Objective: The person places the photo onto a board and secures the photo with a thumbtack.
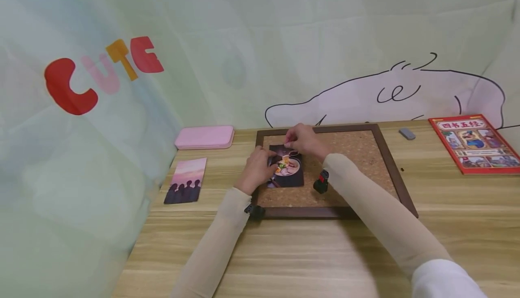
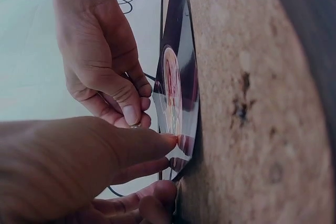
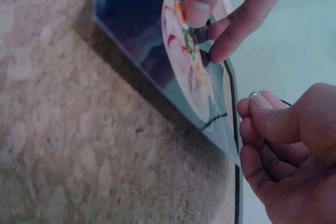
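Note:
A dark food photo (image 1: 290, 179) showing a bowl of noodles lies on the left part of a brown-framed cork board (image 1: 349, 153). My left hand (image 1: 257, 168) rests over its left side, thumb and fingertips touching the print. In the right wrist view the photo's near edge curves up off the cork and casts a shadow. Close to the photo's upper edge, my right hand (image 1: 304, 141) pinches a small silver thumbtack (image 3: 254, 95) between thumb and forefinger. Its round head shows at the fingertips; the rest is hidden.
To the board's left are a pink case (image 1: 205, 137) and a sunset photo with silhouettes (image 1: 187, 180). At the right lie a grey eraser-like block (image 1: 407, 133) and a red illustrated book (image 1: 475, 143). A printed cloth (image 1: 227, 54) hangs behind the wooden table (image 1: 300, 257).

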`<action>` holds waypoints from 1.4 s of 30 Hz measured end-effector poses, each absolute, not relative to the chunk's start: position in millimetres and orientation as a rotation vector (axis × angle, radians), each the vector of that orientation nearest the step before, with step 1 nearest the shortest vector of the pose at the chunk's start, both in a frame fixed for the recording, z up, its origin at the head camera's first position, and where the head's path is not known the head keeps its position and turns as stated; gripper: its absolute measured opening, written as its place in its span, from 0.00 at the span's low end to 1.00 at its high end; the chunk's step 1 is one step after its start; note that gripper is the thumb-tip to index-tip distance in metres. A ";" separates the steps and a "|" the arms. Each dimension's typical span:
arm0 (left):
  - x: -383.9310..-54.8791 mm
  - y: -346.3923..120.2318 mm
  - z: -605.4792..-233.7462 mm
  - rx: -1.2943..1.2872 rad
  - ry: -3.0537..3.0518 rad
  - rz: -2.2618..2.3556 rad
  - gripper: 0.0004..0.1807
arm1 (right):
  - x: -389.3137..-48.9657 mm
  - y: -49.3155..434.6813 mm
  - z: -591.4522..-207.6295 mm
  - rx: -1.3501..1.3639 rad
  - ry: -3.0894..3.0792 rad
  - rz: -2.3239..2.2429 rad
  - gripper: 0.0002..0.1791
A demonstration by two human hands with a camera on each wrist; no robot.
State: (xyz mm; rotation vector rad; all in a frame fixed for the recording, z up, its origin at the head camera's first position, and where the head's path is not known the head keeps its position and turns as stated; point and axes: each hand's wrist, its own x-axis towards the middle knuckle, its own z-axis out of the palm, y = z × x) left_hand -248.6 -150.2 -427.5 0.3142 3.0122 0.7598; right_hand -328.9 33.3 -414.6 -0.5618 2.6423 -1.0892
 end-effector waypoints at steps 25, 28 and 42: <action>-248.9 -149.9 -427.0 0.280 2.991 0.745 0.21 | -331.6 30.0 -426.7 -0.658 2.678 -0.930 0.07; -248.8 -149.6 -426.8 0.278 2.993 0.745 0.21 | -331.4 29.2 -426.0 -0.649 2.681 -0.926 0.07; -247.9 -149.5 -425.9 0.288 2.992 0.737 0.21 | -339.9 21.7 -420.3 -0.626 2.662 -0.766 0.09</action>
